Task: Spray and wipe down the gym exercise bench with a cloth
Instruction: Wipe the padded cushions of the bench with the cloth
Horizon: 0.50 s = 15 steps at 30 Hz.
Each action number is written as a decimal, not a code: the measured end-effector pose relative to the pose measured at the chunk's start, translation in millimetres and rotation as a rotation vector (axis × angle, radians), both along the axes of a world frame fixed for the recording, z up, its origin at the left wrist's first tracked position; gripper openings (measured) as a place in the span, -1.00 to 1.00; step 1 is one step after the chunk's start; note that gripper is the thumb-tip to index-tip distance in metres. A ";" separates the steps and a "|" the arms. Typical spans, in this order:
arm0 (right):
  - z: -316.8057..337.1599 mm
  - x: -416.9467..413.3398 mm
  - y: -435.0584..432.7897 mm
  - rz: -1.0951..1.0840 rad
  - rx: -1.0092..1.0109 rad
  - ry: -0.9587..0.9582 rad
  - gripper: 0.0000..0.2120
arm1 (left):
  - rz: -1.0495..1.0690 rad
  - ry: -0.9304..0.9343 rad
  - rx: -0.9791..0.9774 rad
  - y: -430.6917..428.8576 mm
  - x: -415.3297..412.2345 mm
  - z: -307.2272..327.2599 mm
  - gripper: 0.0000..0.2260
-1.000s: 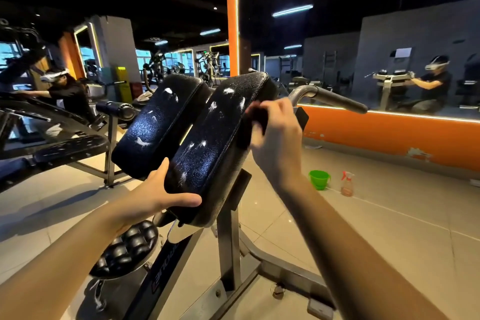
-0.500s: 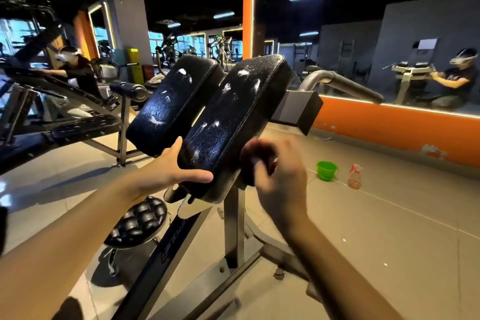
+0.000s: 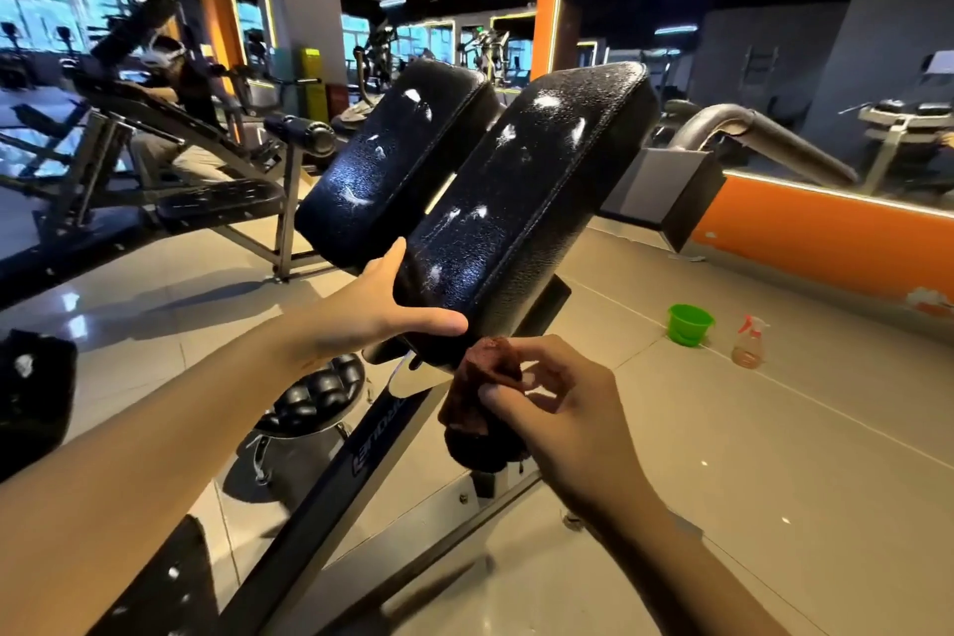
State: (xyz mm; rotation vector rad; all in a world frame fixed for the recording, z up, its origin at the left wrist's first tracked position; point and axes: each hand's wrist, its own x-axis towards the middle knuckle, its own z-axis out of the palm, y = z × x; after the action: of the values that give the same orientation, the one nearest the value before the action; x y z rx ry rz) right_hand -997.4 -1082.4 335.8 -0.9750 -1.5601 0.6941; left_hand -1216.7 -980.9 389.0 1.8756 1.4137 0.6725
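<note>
The bench has two tilted black pads side by side, the right pad and the left pad, both wet with droplets and white foam patches. My left hand grips the lower end of the right pad, thumb across its bottom edge. Just below that edge, my right hand is shut on a crumpled dark red cloth, which touches the pad's underside. The spray bottle stands on the floor at the right, far from both hands.
A green bucket sits beside the spray bottle. The bench's steel frame and a studded foot roller lie below the pads. A grey handle bar juts right. Another bench and a seated person are at left.
My right hand has slid with the cloth from the top of the right pad down its side to the bottom edge. The left hand has kept its grip.
</note>
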 end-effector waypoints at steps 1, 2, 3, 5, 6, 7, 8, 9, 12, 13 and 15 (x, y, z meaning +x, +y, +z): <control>4.5 0.5 -0.2 0.079 -0.064 0.068 -0.76 | 0.002 -0.012 0.002 -0.5 -0.2 -1.4 0.50; 8.6 1.2 0.0 0.141 -0.112 0.118 -0.75 | 0.007 -0.030 -0.003 -1.5 0.3 -1.8 0.48; 13.8 1.6 -0.1 0.180 -0.154 0.149 -0.74 | 0.018 -0.039 -0.018 -4.5 0.8 -0.7 0.45; 26.1 2.2 0.8 0.202 -0.225 0.161 -0.74 | 0.065 -0.051 -0.031 -15.9 1.3 3.7 0.30; 33.0 2.2 1.3 0.193 -0.269 0.159 -0.75 | 0.108 -0.063 -0.004 -23.6 0.6 6.6 0.17; 41.8 2.0 0.8 0.171 -0.326 0.165 -0.76 | 0.158 -0.084 0.050 -33.0 -0.1 11.0 0.00; 50.0 2.1 0.1 0.147 -0.389 0.176 -0.76 | 0.210 -0.107 0.110 -42.2 -1.0 16.6 -0.19; 59.5 2.6 -2.3 0.139 -0.461 0.191 -0.76 | 0.254 -0.127 0.138 -52.2 -2.1 25.6 -0.37; 93.7 3.9 -12.1 0.163 -0.649 0.226 -0.75 | 0.224 -0.304 -0.167 -81.7 -2.6 65.9 -0.65; 108.1 4.0 -14.9 0.181 -0.703 0.269 -0.73 | 0.137 -0.390 -0.327 -90.5 -2.3 81.8 -0.67; 140.6 1.0 -21.0 0.204 -0.827 0.410 -0.66 | -0.035 -0.479 -0.552 -105.9 -1.0 114.0 -0.60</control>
State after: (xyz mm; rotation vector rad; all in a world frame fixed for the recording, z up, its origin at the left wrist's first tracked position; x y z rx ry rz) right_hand -996.4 -1103.4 476.4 -1.1608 -1.0029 1.6467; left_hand -1217.7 -1086.8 502.9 1.2060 1.1038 0.5865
